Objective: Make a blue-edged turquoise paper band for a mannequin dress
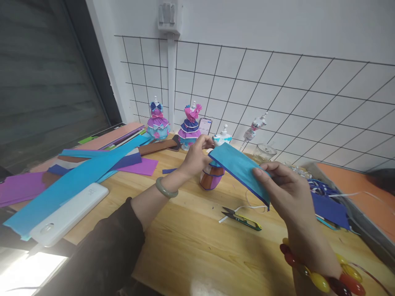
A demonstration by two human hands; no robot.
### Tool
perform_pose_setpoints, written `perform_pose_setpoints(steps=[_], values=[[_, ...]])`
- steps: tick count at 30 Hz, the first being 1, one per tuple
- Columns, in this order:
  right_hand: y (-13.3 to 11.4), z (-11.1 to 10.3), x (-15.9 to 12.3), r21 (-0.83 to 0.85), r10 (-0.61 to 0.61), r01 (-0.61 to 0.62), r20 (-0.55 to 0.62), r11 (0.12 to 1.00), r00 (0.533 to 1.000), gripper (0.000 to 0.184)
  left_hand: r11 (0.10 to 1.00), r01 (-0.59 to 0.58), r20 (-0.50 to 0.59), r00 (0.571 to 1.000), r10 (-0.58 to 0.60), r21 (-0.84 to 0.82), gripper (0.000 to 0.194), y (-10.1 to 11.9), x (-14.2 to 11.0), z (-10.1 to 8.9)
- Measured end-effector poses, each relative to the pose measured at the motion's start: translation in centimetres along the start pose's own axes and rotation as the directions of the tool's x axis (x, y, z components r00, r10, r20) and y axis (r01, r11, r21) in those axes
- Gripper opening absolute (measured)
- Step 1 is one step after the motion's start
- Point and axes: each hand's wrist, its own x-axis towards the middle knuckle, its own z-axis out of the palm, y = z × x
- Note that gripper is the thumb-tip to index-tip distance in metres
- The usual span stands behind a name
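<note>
My right hand (285, 189) pinches a light blue crepe paper strip (239, 168) with a dark blue edge, thumb on top. The strip slants across the front of a small white dress-form mannequin (222, 133), hiding its middle. Brown and purple panels with dark blue trim form its skirt (211, 179). My left hand (196, 158) curls beside the mannequin at the strip's far end; what its fingertips grip is partly hidden. Yellow-and-black thread snips (242, 218) lie on the wooden table (185, 242) below, by a thin white ribbon (251, 206).
Two dressed mannequins (156, 121) (189, 127) stand at the back beside a phone (205, 125). A tilted mannequin (255, 125) and a glass jar (264, 151) are behind. Left lie paper strips (83, 176) and a white power bank (70, 211); right, a grey-edged tray (367, 238).
</note>
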Motion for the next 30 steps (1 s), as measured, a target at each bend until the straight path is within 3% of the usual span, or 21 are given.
perform_pose_setpoints(steps=[5, 13, 22, 30], values=[[0.3, -0.2, 0.1, 0.000, 0.004, -0.004, 0.025, 1.000, 1.000, 0.022, 0.996, -0.038, -0.063, 0.997, 0.043, 0.079, 0.027, -0.8, -0.1, -0.2], [1.0, -0.6, 0.7, -0.031, 0.011, -0.010, 0.020, 0.999, 1.000, 0.028, 0.998, -0.010, -0.129, 0.991, 0.018, 0.059, 0.026, -2.5, 0.4, -0.2], [1.5, -0.6, 1.2, -0.037, 0.058, -0.056, 0.059, 0.998, 0.997, 0.033, 0.999, -0.033, -0.082, 0.996, 0.034, 0.011, 0.025, -2.2, 0.2, 0.2], [2.1, -0.5, 1.5, -0.106, 0.037, -0.025, 0.109, 0.994, 0.993, 0.034, 0.998, -0.046, -0.044, 0.998, 0.048, 0.045, 0.019, -2.1, 0.0, 0.1]])
